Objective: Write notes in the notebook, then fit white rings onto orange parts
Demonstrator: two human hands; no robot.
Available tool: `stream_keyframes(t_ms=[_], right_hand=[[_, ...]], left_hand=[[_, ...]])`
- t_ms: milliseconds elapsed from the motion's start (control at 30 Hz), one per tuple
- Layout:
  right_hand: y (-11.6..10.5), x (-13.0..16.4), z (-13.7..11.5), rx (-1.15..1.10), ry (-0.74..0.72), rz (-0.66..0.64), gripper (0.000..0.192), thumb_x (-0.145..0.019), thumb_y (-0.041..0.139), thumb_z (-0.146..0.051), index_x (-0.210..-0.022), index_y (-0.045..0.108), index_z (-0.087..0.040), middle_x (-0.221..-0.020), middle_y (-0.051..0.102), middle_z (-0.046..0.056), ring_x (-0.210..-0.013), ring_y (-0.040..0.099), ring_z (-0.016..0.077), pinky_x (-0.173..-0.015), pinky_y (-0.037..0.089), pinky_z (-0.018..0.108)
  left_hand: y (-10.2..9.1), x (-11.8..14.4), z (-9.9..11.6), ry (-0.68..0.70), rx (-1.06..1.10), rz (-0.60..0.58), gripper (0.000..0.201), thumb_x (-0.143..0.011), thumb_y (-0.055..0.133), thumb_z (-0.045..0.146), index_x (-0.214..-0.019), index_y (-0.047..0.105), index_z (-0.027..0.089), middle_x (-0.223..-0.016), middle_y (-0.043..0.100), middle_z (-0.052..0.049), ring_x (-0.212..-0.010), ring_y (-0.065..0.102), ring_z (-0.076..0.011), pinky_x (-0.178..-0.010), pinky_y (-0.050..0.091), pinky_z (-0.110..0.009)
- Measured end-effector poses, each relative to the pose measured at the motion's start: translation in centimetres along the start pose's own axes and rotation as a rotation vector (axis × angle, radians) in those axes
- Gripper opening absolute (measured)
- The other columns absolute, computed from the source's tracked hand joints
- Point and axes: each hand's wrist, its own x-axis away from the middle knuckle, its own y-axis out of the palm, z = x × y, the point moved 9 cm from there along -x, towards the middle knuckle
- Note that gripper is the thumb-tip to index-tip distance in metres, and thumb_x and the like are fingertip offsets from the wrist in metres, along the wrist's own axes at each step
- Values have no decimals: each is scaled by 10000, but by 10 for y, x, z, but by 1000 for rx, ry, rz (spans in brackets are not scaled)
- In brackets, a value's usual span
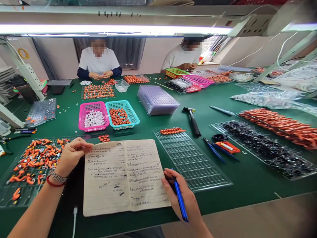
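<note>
a green work table [148, 124] spreads under everything. on it, at the near edge in front of the person, an open notebook [109, 198] lies with handwritten pages facing up; its spine runs away from the person, the far end tipped slightly left, and its writing lines run left to right. a clear compartment tray [200, 172] sits just right of it, slanting away to the upper left.

the left hand [74, 156] pinches the notebook's far left corner, thumb and forefinger closed on the page edge. the right hand [192, 203] is at the right page edge, loosely curled, the fingers only slightly parted around a blue pen [180, 200]. the pen's long axis runs from upper left to lower right, its near end toward the person; which end writes cannot be told. small orange round pieces [103, 138] lie just beyond the notebook.
</note>
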Motion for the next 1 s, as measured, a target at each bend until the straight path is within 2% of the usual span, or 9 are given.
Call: stream_keyframes(t_ms=[100,333,533,1000], right_hand=[[0,2,-2,-12,6,-1,469,-815,582,-604,-1119,618,-249,-1090,718,93,-1020,670,317,-822,583,433],[-4,-1,7,-58,-17,22,444,-784,652,-569,-1091,622,-249,-1052,731,86,-1001,692,310,-857,583,444],[-5,1,10,-125,9,14,433,-779,674,-551,-1080,614,-245,-1044,729,90,-972,692,298,-809,600,421],[-8,2,6,-117,23,28,450,-737,702,-568,-1033,636,-237,-977,742,85,-912,705,298,-739,614,391]], left_hand=[[-1,0,-1,8,1,5,92,-684,724,226,-737,800,238,-745,592,-7,-713,584,-168,-623,503,-267],[-1,0,-3,14,-25,14,95,-686,729,229,-748,802,231,-742,590,-6,-708,568,-165,-611,474,-262],[0,-1,-7,-3,-21,-4,104,-696,726,241,-765,800,217,-757,586,-12,-722,570,-172,-590,469,-261],[0,-1,-12,-12,-25,-9,123,-694,733,248,-786,804,207,-731,574,-4,-707,540,-160,-587,439,-250]])
